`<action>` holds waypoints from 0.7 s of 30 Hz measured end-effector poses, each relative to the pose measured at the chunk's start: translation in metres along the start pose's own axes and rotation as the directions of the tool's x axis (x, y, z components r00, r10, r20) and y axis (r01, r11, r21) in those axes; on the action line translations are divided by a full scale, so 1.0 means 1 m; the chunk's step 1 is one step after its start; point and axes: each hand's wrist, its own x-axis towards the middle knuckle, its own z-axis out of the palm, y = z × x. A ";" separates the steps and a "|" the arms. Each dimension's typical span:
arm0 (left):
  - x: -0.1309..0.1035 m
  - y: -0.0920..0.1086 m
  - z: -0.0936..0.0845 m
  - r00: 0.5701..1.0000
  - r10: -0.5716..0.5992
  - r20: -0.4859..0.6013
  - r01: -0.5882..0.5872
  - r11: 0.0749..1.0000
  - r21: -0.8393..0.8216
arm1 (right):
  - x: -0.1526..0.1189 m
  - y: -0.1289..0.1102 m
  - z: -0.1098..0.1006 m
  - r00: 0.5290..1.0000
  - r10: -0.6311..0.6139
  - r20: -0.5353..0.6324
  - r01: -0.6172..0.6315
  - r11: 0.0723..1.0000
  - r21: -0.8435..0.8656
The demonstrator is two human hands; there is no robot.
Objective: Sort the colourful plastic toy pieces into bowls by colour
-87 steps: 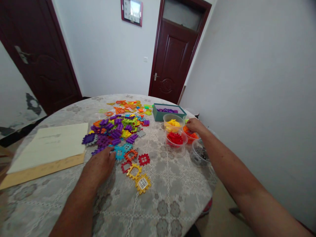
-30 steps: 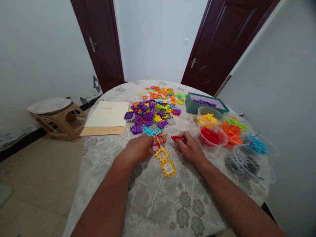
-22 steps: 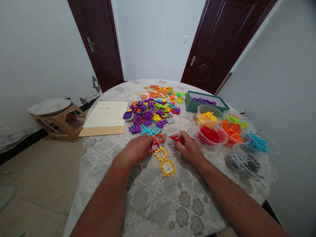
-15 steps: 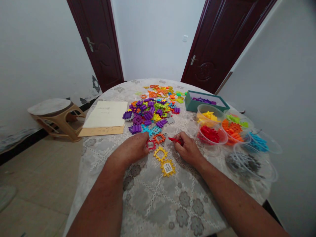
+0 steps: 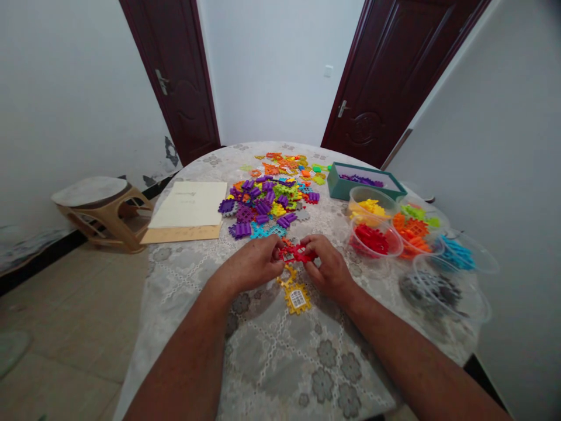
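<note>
Between my two hands, two red plastic pieces meet edge to edge above the table. My left hand pinches the left red piece, a frame with an open middle. The right red piece is in the closed fingers of my right hand. Just below them lies a yellow open frame, partly hidden by my left fingers. It touches a yellow piece with a white window. Beyond my hands is a blue piece at the near edge of a mixed pile.
Clear tubs of yellow, red, orange, blue and grey pieces stand at the right. Behind them is a green box with purple pieces. Paper sheets lie at the left, and a stool stands beyond the table edge.
My hands have moved toward each other, bringing the two red pieces together. The left red piece has shifted right, now over part of the orange piece and beside the yellow frame.
</note>
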 end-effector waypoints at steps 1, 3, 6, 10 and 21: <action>0.001 0.000 0.001 1.000 -0.006 -0.004 0.006 1.000 -0.026 | 0.000 -0.001 0.000 0.999 -0.022 0.029 0.022 1.000 -0.001; 0.003 -0.003 0.004 1.000 -0.021 -0.013 0.020 0.997 -0.075 | 0.000 -0.003 0.001 0.996 -0.052 0.073 0.052 0.999 0.001; 0.005 -0.006 0.005 1.000 -0.021 0.007 0.021 0.990 -0.139 | 0.000 -0.003 0.000 0.995 -0.071 0.076 0.070 0.997 0.008; 0.006 -0.005 0.006 0.998 -0.059 0.037 0.062 0.992 -0.112 | -0.002 0.001 0.001 1.000 0.005 -0.008 -0.005 1.000 -0.013; 0.008 -0.002 0.013 0.997 -0.019 0.079 0.041 0.957 -0.288 | 0.001 -0.005 -0.004 0.978 -0.064 0.201 0.063 0.998 0.012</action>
